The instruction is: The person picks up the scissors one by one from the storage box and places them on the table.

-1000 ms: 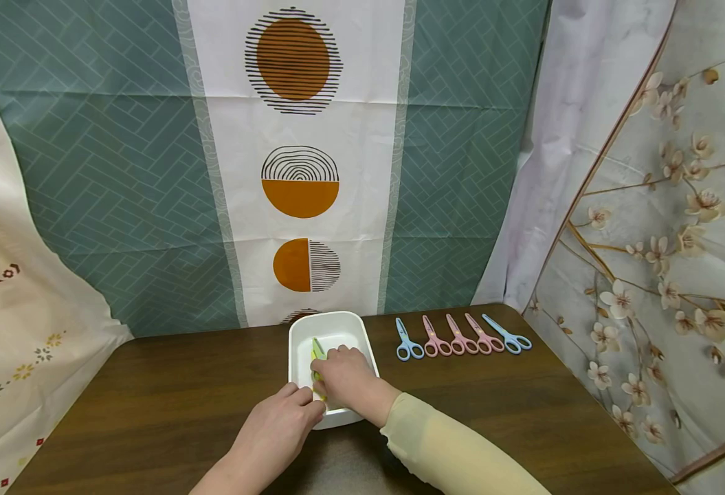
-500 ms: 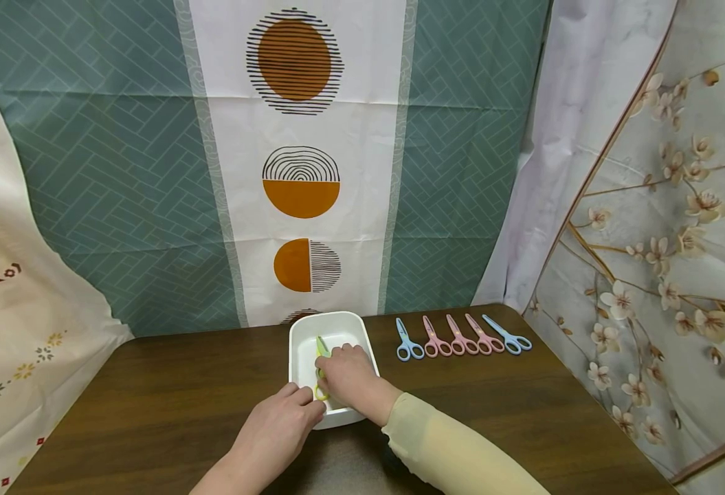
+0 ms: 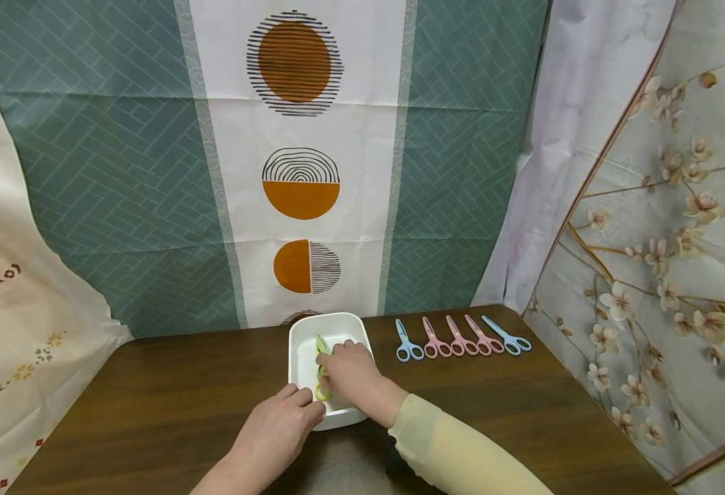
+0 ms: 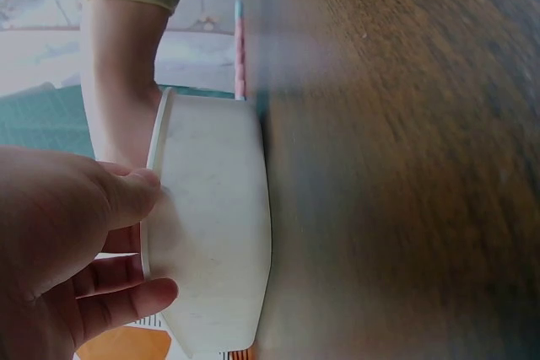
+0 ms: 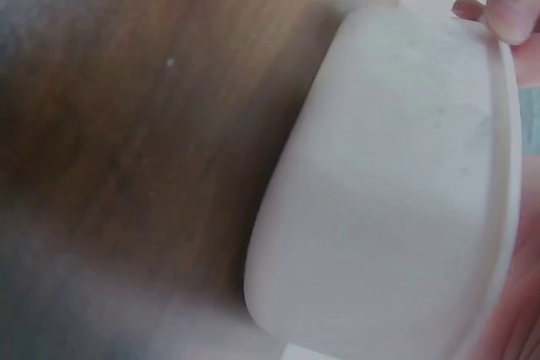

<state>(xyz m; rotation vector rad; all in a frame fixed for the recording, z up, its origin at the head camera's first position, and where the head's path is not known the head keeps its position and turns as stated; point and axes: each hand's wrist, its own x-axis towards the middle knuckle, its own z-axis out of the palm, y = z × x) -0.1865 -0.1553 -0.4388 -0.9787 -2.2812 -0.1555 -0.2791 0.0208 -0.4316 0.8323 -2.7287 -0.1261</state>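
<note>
A white plastic tray stands on the table. Near its front left corner my left hand grips the rim; in the left wrist view the thumb presses the outer wall. Reaching over the tray's right side, my right hand holds yellow-green scissors low inside it, blades pointing away. The palm and fingers cover part of the scissors, so I cannot tell whether one pair or more lies there. In the right wrist view the tray's wall hides most of the right hand.
To the right of the tray, several scissors lie in a row: blue scissors at the left end, pink scissors in the middle, blue scissors at the right end. Patterned cloth hangs behind the brown table.
The scissors in the tray have shifted slightly to the right, with more of the yellow-green handle showing now. My left hand stays on the rim, and the row of scissors is unchanged.
</note>
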